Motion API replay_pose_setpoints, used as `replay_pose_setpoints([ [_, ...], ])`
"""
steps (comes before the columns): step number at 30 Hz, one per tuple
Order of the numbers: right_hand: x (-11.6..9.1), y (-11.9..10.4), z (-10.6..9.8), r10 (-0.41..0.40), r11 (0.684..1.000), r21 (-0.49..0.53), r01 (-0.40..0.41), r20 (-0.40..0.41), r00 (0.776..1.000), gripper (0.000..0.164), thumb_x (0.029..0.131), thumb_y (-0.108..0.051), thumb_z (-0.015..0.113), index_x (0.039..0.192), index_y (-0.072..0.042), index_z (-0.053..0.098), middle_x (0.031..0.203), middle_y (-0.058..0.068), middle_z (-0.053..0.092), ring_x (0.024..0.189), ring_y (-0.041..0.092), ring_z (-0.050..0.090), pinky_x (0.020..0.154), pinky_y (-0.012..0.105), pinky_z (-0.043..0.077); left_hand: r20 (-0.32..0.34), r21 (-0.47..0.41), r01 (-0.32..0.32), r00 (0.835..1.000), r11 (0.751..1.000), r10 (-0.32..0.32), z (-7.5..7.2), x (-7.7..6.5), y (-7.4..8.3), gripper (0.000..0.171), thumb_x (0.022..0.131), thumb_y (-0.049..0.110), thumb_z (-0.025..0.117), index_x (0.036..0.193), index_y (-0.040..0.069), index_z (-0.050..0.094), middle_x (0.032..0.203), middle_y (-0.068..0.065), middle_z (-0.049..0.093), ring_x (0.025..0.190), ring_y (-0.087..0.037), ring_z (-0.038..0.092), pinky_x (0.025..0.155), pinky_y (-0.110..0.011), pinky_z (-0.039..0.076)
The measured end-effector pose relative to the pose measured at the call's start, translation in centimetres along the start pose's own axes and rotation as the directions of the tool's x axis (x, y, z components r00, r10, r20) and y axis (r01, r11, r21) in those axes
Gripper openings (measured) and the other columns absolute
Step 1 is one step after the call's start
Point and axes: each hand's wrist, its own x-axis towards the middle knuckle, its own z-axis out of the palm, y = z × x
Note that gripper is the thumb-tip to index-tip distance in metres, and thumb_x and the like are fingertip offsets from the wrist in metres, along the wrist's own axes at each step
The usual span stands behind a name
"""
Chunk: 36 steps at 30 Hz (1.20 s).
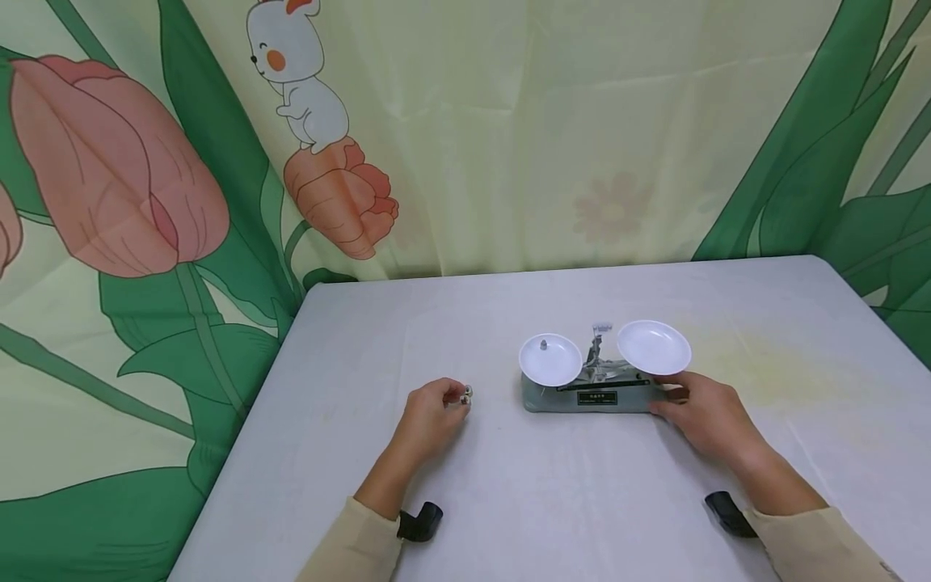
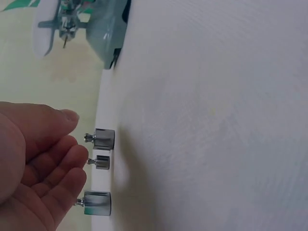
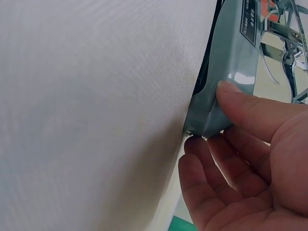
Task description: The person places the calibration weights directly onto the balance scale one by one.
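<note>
A grey balance scale [image 1: 545, 400] stands on the table with two white pans. In its left pan [image 1: 560, 368] sits a small metal weight [image 1: 543, 346]; nothing shows in the right pan [image 1: 655, 346]. My right hand [image 1: 705, 412] grips the right end of the base, its thumb [image 3: 236, 98] on the front and fingers at the end. Left of the scale, my left hand [image 1: 431, 420] is beside several metal weights [image 2: 104, 139], which stand upright in a row. Its fingers [image 2: 72, 166] are loosely bent, with a gap between thumb and fingertips. Whether they touch a weight, I cannot tell.
A white cloth covers the table [image 1: 509, 493]. Behind it hangs a curtain [image 1: 494, 145] printed with tulips, leaves and a rabbit on a carrot. Dark wrist cameras show at the left sleeve [image 1: 356, 541] and the right sleeve [image 1: 822, 541].
</note>
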Motion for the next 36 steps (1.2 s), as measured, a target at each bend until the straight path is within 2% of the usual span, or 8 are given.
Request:
replay_pose_setpoints([
  [17, -0.1, 0.4, 0.2, -0.022, 1.0, 0.012, 0.022, -0.019, 1.0, 0.048, 0.086, -0.02, 0.078, 0.123, 0.006, 0.061, 0.118, 0.028, 0.065, 0.105, 0.046, 0.063, 0.087, 0.062, 0.045, 0.013, 0.122, -0.036, 0.999, 0.992, 0.035, 0.9, 0.4, -0.3, 0.018, 0.086, 0.001, 0.077, 0.102, 0.0, 0.071, 0.098, -0.007, 0.072, 0.094, -0.021, 0.068, 0.081, -0.034, 0.055],
  [28, -0.1, 0.4, 0.1, -0.01, 1.0, 0.007, 0.01, -0.02, 1.0, 0.048, 0.085, -0.019, 0.078, 0.122, 0.008, 0.062, 0.111, 0.027, 0.068, 0.104, 0.047, 0.063, 0.086, 0.062, 0.045, 0.02, 0.113, -0.019, 1.0, 0.993, 0.017, 1.0, 0.6, 0.0, 0.014, 0.085, -0.001, 0.076, 0.096, 0.003, 0.068, 0.091, -0.004, 0.066, 0.084, -0.018, 0.062, 0.076, -0.033, 0.054],
  [36, -0.1, 0.4, 0.0, -0.011, 1.0, 0.005, 0.012, -0.019, 1.0, 0.048, 0.086, -0.02, 0.077, 0.121, 0.007, 0.062, 0.107, 0.026, 0.07, 0.104, 0.046, 0.063, 0.085, 0.061, 0.046, 0.034, 0.103, -0.014, 0.999, 0.995, 0.011, 1.4, 0.6, -0.2, 0.016, 0.085, -0.002, 0.075, 0.097, 0.003, 0.067, 0.09, -0.003, 0.065, 0.084, -0.017, 0.062, 0.075, -0.031, 0.054],
])
